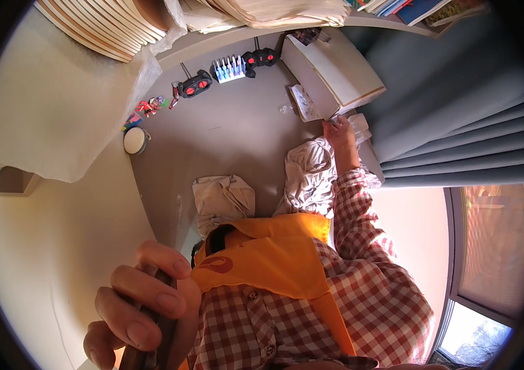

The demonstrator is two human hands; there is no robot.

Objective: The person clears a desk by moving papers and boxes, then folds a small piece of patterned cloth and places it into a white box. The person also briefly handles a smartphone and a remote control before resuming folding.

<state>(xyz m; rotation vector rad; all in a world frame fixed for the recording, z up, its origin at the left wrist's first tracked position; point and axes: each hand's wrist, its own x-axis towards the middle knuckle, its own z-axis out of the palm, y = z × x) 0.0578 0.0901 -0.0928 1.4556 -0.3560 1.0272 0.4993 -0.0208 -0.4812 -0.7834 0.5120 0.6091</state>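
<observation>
Close to the camera at lower left, my left hand [151,300] has its fingers wrapped around a dark brown, bar-like object [162,319]; its kind is unclear. My right hand [339,134] reaches out at the front corner of a white cardboard box [345,69], beside crumpled clear plastic [359,127]. Whether its fingers grip anything does not show. Crumpled pale fabric [310,175] lies just left of my right forearm. Nearer my body, a folded beige cloth [222,199] rests on the grey desktop [234,134]. I wear an orange apron [266,259] over a checkered shirt.
Two black-and-red remote controllers [195,84] [260,57] and a rack of small tubes [229,69] stand at the back. A round white-topped container [136,140] sits at the left edge. A shelf with stacked paper [262,11] overhangs the desk; a grey-blue curtain [447,92] hangs right.
</observation>
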